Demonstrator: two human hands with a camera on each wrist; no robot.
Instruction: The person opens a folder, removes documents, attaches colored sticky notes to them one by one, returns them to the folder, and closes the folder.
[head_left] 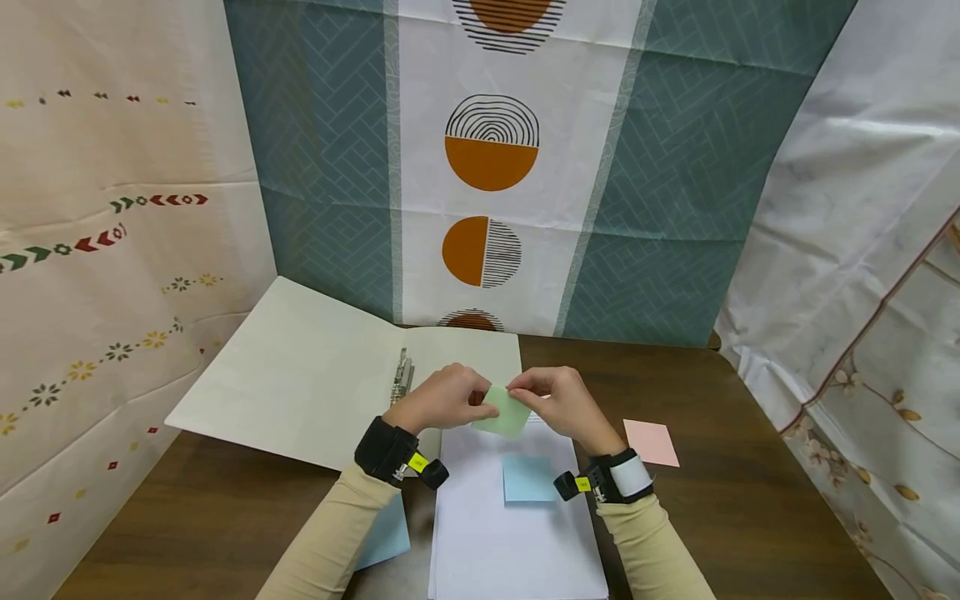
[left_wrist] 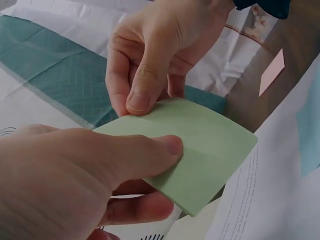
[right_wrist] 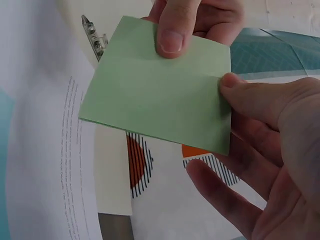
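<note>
You hold a green sticky note (head_left: 504, 412) in the air between both hands, above the far end of the stack of white paper (head_left: 517, 533) near the middle of the bench (head_left: 750, 517). The note is almost square, so no long axis can be told; in the head view it is tilted, one corner toward you and one toward the far edge, its flat face turned up at you.

Your left hand (head_left: 442, 398) pinches the note's left corner, thumb on top and fingers (left_wrist: 135, 207) curled beneath. Your right hand (head_left: 558, 400) pinches the far right edge between thumb and forefinger, its other fingers (right_wrist: 220, 192) loosely spread below the sheet.

Just below the note, a blue sticky note (head_left: 528, 478) lies on the white stack. A pink sticky note (head_left: 651, 442) lies on the bare bench to the right of the stack, apart from it. An open folder (head_left: 300, 379) with a metal clip (head_left: 403, 377) at its spine lies toward the far left corner, partly under the stack. Another pale blue sheet (head_left: 386, 533) shows at the near edge beneath your left sleeve. Patterned curtains (head_left: 495, 167) hang behind the bench.
</note>
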